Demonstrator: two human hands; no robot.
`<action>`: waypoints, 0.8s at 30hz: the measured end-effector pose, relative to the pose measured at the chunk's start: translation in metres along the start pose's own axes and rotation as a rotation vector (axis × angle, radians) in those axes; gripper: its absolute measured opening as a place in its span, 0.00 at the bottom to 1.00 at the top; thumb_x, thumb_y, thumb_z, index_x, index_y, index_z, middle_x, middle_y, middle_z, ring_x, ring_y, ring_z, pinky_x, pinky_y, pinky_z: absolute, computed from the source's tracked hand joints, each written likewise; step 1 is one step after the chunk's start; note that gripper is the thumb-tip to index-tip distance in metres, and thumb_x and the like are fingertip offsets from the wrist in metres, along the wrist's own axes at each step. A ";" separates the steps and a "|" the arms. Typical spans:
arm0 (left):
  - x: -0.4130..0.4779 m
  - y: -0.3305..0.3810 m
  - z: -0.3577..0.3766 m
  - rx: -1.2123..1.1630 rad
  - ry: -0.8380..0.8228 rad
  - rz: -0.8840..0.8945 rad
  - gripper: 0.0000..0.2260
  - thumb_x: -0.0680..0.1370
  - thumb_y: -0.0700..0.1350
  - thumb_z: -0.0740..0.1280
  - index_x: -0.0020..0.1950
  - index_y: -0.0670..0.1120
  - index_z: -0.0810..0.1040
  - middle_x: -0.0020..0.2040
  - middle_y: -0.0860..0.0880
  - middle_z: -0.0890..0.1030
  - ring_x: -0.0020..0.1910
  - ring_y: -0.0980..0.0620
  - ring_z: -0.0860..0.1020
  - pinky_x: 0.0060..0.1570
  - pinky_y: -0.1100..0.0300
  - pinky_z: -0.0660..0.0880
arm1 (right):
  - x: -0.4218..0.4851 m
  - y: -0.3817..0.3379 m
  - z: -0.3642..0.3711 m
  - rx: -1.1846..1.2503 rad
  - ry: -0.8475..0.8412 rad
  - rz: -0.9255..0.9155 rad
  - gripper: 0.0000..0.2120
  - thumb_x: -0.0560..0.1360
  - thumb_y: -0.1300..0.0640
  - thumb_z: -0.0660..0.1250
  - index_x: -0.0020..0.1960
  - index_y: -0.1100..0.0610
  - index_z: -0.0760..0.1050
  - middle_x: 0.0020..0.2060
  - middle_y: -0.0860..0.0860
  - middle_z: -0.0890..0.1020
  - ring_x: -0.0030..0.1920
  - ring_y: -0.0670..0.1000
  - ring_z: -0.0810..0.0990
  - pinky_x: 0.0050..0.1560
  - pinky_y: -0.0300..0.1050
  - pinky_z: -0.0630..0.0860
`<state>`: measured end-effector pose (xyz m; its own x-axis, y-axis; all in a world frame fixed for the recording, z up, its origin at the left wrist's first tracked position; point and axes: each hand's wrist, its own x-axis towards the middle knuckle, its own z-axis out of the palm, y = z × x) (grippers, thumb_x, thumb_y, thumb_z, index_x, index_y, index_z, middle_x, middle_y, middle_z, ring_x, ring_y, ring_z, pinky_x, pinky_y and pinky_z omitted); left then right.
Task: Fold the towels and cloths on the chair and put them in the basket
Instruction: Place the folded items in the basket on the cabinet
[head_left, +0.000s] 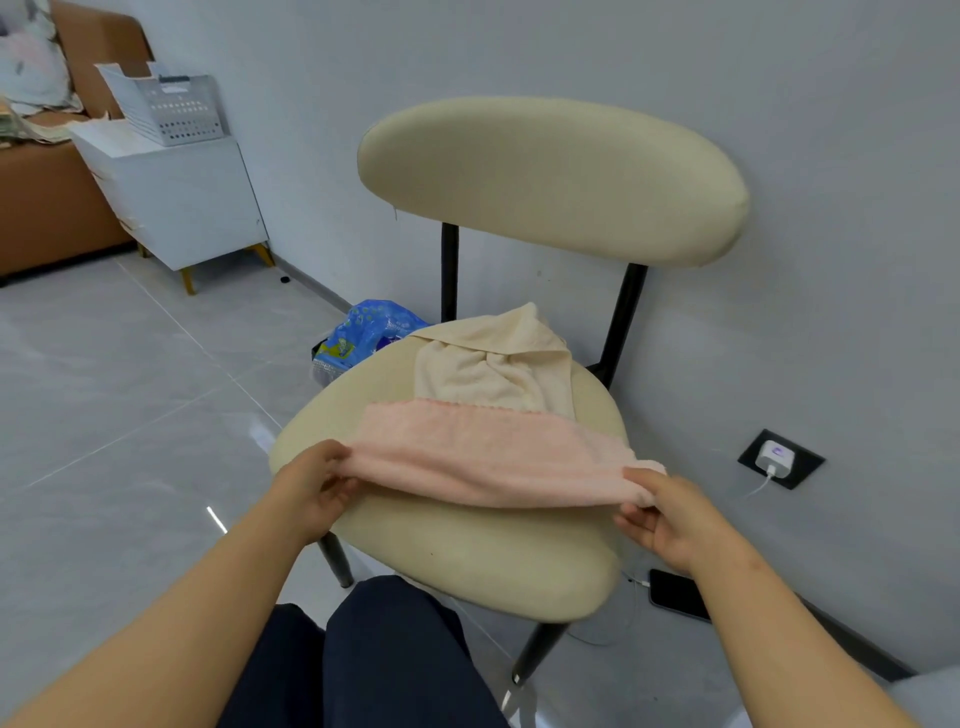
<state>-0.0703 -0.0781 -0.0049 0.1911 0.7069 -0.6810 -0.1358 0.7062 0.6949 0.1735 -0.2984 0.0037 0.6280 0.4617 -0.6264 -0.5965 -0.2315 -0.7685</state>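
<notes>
Hands: my left hand (311, 488) and right hand (670, 519) each pinch the pink towel (488, 457), mid-fold.
Remaining: crumpled cream towel (483, 369), then the basket (176, 111).

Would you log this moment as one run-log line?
stage: folding pink towel on chair | left hand: pinches one end | right hand: pinches other end | cream towel: crumpled behind

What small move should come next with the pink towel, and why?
Probably bring the near edge forward onto the far scalloped edge, halving the pink towel: left hand and right hand each pinch an end, and its far part lies on the chair.
</notes>
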 end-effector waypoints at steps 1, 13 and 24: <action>-0.002 -0.001 -0.004 0.024 0.003 -0.011 0.15 0.75 0.39 0.67 0.59 0.42 0.67 0.48 0.43 0.71 0.41 0.50 0.73 0.44 0.59 0.74 | 0.000 0.004 -0.003 -0.017 0.012 -0.020 0.10 0.77 0.61 0.64 0.57 0.58 0.69 0.37 0.55 0.76 0.28 0.50 0.74 0.25 0.41 0.78; -0.014 -0.009 -0.029 0.290 -0.014 0.015 0.12 0.77 0.38 0.65 0.58 0.40 0.67 0.45 0.41 0.76 0.41 0.45 0.78 0.48 0.53 0.75 | -0.013 0.039 -0.012 -0.121 0.109 0.017 0.06 0.77 0.60 0.64 0.44 0.56 0.68 0.38 0.54 0.75 0.33 0.51 0.75 0.31 0.42 0.76; -0.007 -0.025 -0.032 0.440 -0.075 0.143 0.12 0.77 0.42 0.68 0.58 0.45 0.70 0.48 0.45 0.75 0.41 0.49 0.75 0.39 0.58 0.77 | -0.019 0.048 -0.015 -0.026 0.122 0.131 0.04 0.75 0.57 0.64 0.49 0.54 0.70 0.43 0.54 0.74 0.41 0.53 0.75 0.38 0.47 0.73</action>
<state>-0.0992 -0.0992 -0.0251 0.2722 0.7798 -0.5637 0.2562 0.5059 0.8236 0.1408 -0.3314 -0.0231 0.6027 0.3195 -0.7312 -0.6652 -0.3051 -0.6815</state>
